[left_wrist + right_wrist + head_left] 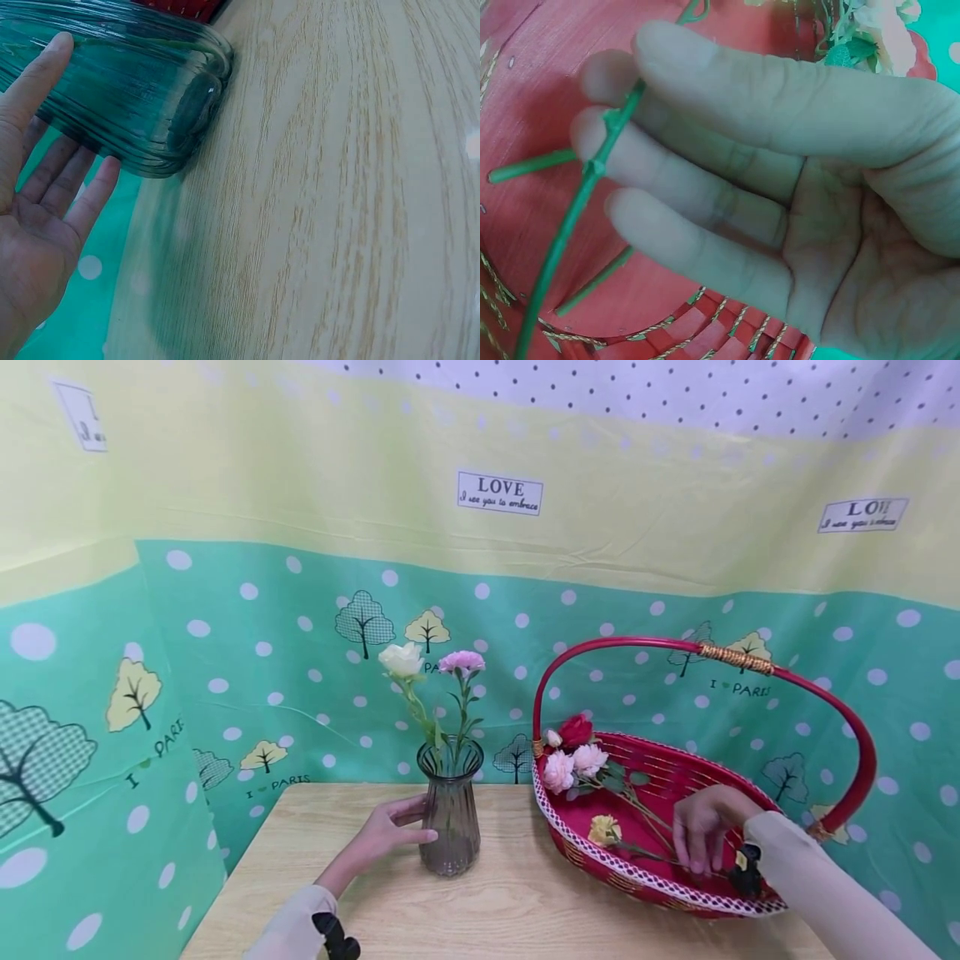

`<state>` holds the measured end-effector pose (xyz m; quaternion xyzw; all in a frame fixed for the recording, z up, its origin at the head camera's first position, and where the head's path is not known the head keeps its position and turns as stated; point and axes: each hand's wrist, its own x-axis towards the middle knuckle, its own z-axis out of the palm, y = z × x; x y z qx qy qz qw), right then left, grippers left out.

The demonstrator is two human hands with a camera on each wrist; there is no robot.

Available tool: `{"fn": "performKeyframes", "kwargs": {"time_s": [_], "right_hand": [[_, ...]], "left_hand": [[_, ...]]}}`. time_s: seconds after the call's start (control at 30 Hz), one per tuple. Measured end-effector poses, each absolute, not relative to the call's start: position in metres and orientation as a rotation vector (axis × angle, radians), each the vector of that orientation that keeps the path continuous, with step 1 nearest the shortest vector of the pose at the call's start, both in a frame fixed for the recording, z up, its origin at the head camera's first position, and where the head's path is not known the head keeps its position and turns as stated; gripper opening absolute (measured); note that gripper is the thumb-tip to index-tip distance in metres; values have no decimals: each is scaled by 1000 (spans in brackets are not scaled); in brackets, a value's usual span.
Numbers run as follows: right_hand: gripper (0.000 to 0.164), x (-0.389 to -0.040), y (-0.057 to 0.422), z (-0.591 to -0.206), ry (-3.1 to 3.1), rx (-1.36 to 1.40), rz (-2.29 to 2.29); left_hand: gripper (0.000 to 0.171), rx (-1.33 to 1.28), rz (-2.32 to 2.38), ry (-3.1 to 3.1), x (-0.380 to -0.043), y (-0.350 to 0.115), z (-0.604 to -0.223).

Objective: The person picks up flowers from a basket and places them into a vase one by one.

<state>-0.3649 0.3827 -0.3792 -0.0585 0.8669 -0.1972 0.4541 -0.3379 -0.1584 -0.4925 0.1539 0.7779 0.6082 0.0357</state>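
Left hand: the left hand (386, 835) is at the left side of the vase; its fingers are wide apart and nearly straight, with the thumb before the glass and other fingers reaching behind it. How firmly they press, I cannot tell.
White rose: the white rose (402, 660) stands in the vase, leaning to the left.
Glass vase: the ribbed, smoky vase (450, 831) stands upright on the table (495, 914).
Pink carnation: the pink carnation (462, 662) rises from the vase, almost straight.
Red basket: the woven basket (678, 768) stands on the table, to the right of the vase.
Red flower: the red flower (576, 730) lies at the left end of the basket, just beside two pale pink flowers (558, 772).
Yellow flower: the yellow flower (604, 830) lies inside, near the front rim.
Right hand: the right hand (705, 827) is over the basket; its thumb and index finger pinch a green stem (570, 221). Which flower it belongs to, I cannot tell.
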Motion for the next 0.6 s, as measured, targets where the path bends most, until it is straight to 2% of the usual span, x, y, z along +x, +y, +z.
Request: {"fn": "performKeyframes", "kwargs": {"time_s": [0.6], "right_hand": [[15,-364,380,-373,2199,-142,-509]], "left_hand": [[78,437,1867,2400,-339,-158,-495]]}}
